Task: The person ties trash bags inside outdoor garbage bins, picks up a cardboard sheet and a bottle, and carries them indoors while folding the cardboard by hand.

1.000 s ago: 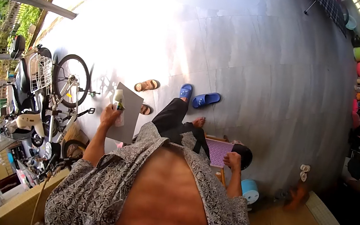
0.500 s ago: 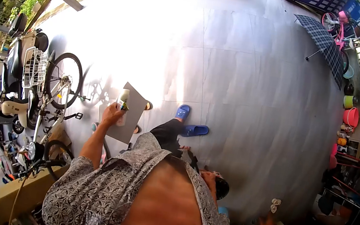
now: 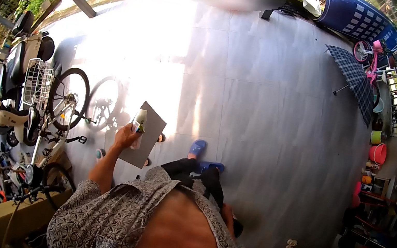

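My left hand [image 3: 126, 137] is wrapped round a white bottle [image 3: 141, 116] with a green and yellow label. A flat grey board [image 3: 153, 128] lies right behind the bottle, at its side; whether my fingers touch the board I cannot tell. My right hand [image 3: 228, 217] is low beside my right thigh, next to a dark rounded thing [image 3: 238, 229] that is half hidden. Its fingers do not show clearly. A blue slipper [image 3: 197, 148] is on one foot, and a second blue slipper [image 3: 212, 167] lies at the end of my other leg.
Bicycles [image 3: 69, 97] and a scooter [image 3: 18, 67] stand along the left. On the right are an open checked umbrella [image 3: 356, 77], a pink bicycle [image 3: 373, 64], a red bucket [image 3: 378, 153] and crowded shelves [image 3: 375, 227]. Grey tiles [image 3: 263, 114] cover the floor.
The view has tilted up, so the floor and feet sit lower. My other leg has stretched toward the second slipper. My right hand has dropped lower in view; the left still holds the bottle.
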{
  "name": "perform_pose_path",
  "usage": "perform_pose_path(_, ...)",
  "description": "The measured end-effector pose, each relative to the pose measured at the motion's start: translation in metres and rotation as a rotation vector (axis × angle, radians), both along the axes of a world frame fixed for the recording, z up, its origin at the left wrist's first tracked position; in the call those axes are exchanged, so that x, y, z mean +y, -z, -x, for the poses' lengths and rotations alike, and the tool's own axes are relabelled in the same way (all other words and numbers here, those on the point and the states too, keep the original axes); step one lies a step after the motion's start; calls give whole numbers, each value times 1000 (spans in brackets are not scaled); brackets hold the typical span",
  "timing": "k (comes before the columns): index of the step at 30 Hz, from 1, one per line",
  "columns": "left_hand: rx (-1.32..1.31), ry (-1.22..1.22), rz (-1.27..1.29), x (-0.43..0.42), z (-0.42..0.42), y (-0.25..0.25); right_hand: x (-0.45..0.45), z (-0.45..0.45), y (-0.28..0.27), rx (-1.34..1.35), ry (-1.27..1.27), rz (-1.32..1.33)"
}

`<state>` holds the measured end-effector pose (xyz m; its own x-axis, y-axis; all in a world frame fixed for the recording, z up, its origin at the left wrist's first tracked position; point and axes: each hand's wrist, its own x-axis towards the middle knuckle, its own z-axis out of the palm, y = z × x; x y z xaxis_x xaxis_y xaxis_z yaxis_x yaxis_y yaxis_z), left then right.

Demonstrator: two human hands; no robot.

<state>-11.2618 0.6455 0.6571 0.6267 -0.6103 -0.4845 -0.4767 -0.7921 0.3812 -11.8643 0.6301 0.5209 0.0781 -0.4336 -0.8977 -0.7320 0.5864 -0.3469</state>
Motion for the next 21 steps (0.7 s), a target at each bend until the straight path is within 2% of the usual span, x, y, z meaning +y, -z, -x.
perform_pose_path(5, 19, -91, 11, 43, 2, 9, -41, -33, -26, 115, -164, 63)
perform_pose_path(8, -2, -145, -25, 59, 6, 10, -79, -37, -17, 54, -199, 29)
perform_pose_path(11, -5, -267, 53, 85, 7, 38, -126, -46, 4, 26, -382, 79)
perform_pose_path(12, -9, -310, 56, 89, 8, 33, -148, -57, 8, 5, -428, 85)
perform_pose_path(19, -45, -466, 180, 101, 37, 22, -235, -109, 3, -40, -440, 4)
perform_pose_path(21, -63, -487, 148, 106, 42, 34, -254, -118, -2, -56, -430, -5)
